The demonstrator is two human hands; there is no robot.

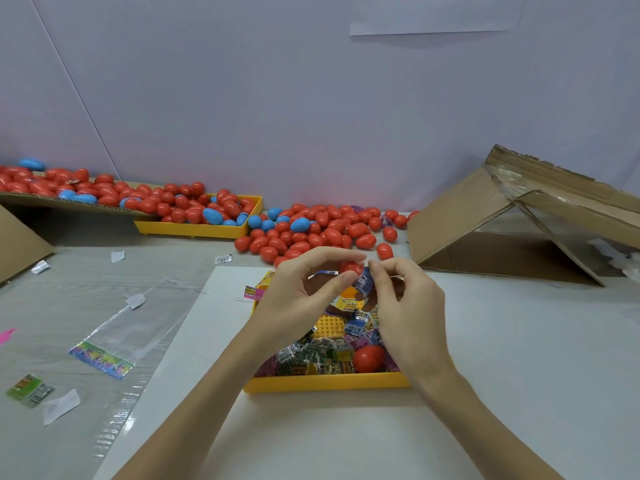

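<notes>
A yellow tray (325,381) in front of me holds several small printed packets (311,351) and one red plastic egg (369,357). Above its far end, my left hand (298,296) and my right hand (405,306) meet. Between them they pinch a small blue printed packet (364,281). A red egg (349,268) shows just behind the fingertips; whether a hand holds it I cannot tell. The tray's far end is hidden by my hands.
A heap of red and blue eggs (311,230) lies at the back, beside a second yellow tray (194,230) and a cardboard flap (69,199) with more eggs. A collapsed cardboard box (502,216) stands at right. Clear bags (114,337) and loose packets lie at left.
</notes>
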